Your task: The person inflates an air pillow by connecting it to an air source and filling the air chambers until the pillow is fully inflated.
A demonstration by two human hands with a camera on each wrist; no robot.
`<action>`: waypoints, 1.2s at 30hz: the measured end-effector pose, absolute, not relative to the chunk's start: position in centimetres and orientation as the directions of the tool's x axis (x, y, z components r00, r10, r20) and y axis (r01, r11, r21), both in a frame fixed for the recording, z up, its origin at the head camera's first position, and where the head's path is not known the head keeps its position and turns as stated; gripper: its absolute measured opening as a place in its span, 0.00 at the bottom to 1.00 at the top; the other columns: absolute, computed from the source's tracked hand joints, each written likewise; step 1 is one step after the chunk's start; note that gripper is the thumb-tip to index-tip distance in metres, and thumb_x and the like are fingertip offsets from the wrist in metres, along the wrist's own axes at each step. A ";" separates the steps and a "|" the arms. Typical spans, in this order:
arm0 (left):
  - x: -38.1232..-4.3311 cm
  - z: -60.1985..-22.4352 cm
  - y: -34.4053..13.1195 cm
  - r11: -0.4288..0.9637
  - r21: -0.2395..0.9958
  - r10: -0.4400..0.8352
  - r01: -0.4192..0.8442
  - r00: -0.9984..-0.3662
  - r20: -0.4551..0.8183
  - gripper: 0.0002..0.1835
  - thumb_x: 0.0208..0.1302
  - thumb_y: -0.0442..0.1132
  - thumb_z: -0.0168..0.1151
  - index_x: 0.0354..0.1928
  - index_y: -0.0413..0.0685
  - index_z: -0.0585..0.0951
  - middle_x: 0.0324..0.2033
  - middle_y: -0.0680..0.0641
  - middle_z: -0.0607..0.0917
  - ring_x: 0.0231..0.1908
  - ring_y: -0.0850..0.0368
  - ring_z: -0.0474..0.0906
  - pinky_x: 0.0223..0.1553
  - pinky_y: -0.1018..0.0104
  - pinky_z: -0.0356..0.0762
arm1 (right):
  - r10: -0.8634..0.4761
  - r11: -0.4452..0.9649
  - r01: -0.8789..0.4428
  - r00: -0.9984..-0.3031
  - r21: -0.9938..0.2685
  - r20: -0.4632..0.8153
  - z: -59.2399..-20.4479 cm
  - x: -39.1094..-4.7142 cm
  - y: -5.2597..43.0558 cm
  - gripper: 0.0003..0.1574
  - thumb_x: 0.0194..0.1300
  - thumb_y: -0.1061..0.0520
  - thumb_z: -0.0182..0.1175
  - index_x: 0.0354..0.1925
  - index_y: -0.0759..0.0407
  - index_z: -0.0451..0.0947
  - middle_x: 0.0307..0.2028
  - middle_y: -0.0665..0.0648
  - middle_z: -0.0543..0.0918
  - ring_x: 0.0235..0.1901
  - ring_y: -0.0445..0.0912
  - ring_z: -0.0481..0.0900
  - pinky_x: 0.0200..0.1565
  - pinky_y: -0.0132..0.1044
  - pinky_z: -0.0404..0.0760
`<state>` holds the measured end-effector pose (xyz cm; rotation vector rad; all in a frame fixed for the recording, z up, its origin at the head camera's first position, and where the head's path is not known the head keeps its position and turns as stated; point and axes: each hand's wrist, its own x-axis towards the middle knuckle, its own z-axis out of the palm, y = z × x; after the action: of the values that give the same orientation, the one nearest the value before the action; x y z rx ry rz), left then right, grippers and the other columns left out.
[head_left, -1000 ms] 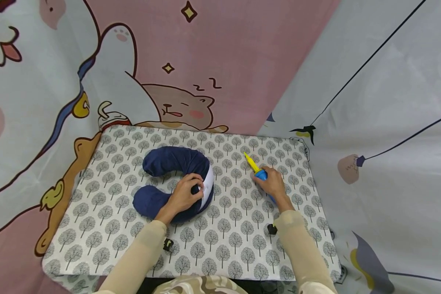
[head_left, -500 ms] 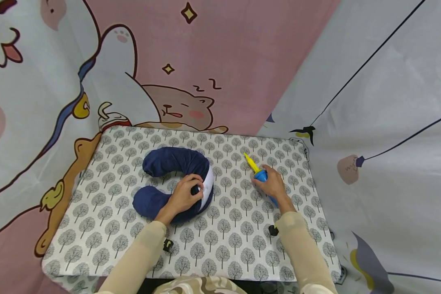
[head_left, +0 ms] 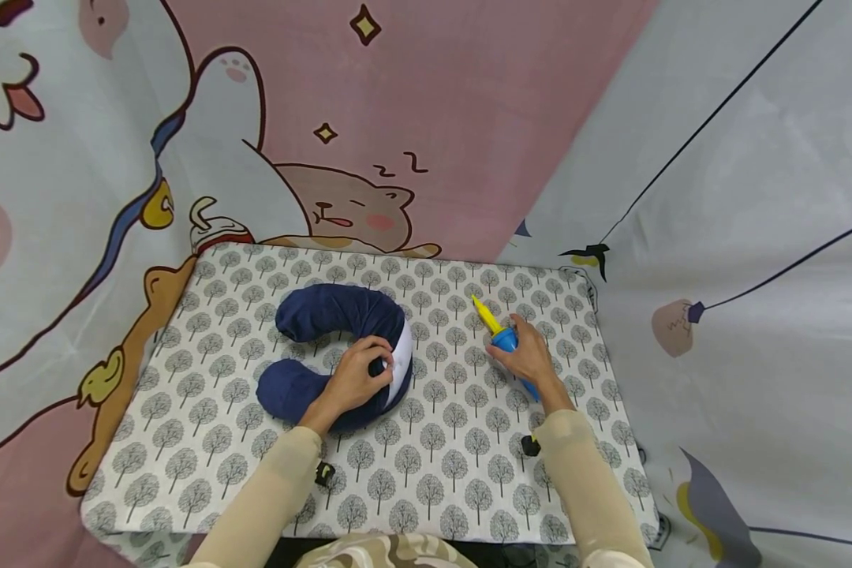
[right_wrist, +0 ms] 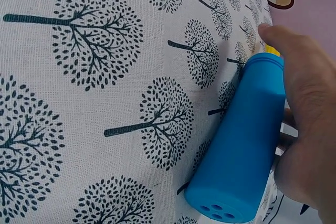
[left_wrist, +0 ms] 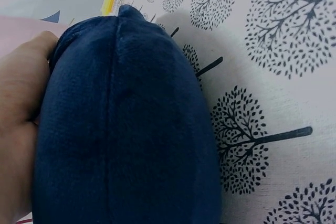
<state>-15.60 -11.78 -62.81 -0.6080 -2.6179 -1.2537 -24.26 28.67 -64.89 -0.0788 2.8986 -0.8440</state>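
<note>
My left hand (head_left: pixel 358 375) holds the navy U-shaped neck pillow (head_left: pixel 337 308) at its inner curve, near a white panel (head_left: pixel 401 363). In the left wrist view the plush pillow (left_wrist: pixel 131 119) fills the middle, with part of the hand (left_wrist: pixel 23 98) along its left side; the fingertips are hidden. A blue hand pump (head_left: pixel 504 340) with a yellow nozzle (head_left: pixel 486 315) lies slanted on the cloth. Over it is my right hand (head_left: pixel 528 356), thumb and forefinger spread at either side. The right wrist view shows the pump's blue barrel (right_wrist: pixel 241 140) with small holes in its end.
A white tablecloth (head_left: pixel 433 473) printed with trees covers the table. Fabric walls (head_left: pixel 468 118) with cartoon animals rise behind and at the sides. A small black device (head_left: pixel 324 473) hangs at the left wrist and another (head_left: pixel 530 446) at the right.
My right hand has shifted slightly right, and its forefinger has spread away from the pump, baring more of the blue barrel. The left hand and neck pillow stay put.
</note>
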 end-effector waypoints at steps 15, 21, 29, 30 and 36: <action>-15.8 -62.9 -11.8 0.555 0.709 0.279 0.434 -0.901 0.334 0.05 0.64 0.32 0.74 0.40 0.46 0.90 0.56 0.43 0.90 0.59 0.43 0.87 0.62 0.44 0.85 | -0.113 0.779 -0.167 -0.985 -0.605 0.127 -63.2 -22.0 26.4 0.54 0.77 0.37 0.65 0.88 0.58 0.60 0.85 0.70 0.67 0.84 0.71 0.64 0.84 0.75 0.57; -16.0 -63.0 -11.8 0.547 0.724 0.270 0.420 -0.907 0.323 0.05 0.65 0.32 0.75 0.41 0.46 0.90 0.57 0.43 0.89 0.60 0.42 0.86 0.64 0.44 0.85 | -0.201 0.710 -0.267 -0.964 -0.651 0.176 -62.6 -19.9 22.8 0.52 0.77 0.39 0.68 0.86 0.59 0.63 0.84 0.70 0.69 0.84 0.70 0.64 0.84 0.75 0.58; -15.6 -62.6 -11.9 0.527 0.749 0.266 0.402 -0.915 0.304 0.04 0.67 0.32 0.75 0.42 0.45 0.90 0.57 0.44 0.90 0.60 0.42 0.87 0.64 0.44 0.85 | -0.319 0.635 -0.383 -0.921 -0.671 0.223 -63.7 -17.5 18.4 0.42 0.77 0.47 0.71 0.80 0.60 0.73 0.78 0.69 0.78 0.81 0.67 0.71 0.82 0.70 0.69; -15.6 -62.6 -11.9 0.527 0.752 0.268 0.396 -0.917 0.295 0.03 0.68 0.32 0.75 0.42 0.45 0.91 0.57 0.44 0.90 0.60 0.42 0.87 0.64 0.44 0.85 | -0.330 0.621 -0.392 -0.916 -0.678 0.228 -63.9 -17.2 17.9 0.41 0.77 0.47 0.72 0.79 0.60 0.74 0.77 0.69 0.78 0.80 0.67 0.72 0.81 0.70 0.70; -15.4 -62.6 -12.1 0.516 0.762 0.278 0.392 -0.918 0.284 0.03 0.70 0.32 0.75 0.43 0.45 0.91 0.58 0.42 0.89 0.61 0.41 0.87 0.65 0.42 0.85 | -0.378 0.558 -0.435 -0.891 -0.706 0.250 -64.4 -16.7 15.4 0.34 0.78 0.51 0.72 0.74 0.63 0.79 0.74 0.66 0.83 0.77 0.65 0.77 0.80 0.67 0.73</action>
<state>-15.44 -12.11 -62.56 -0.5833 -2.6238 -1.3681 -16.70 15.38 -64.44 -0.7402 2.8343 -1.3161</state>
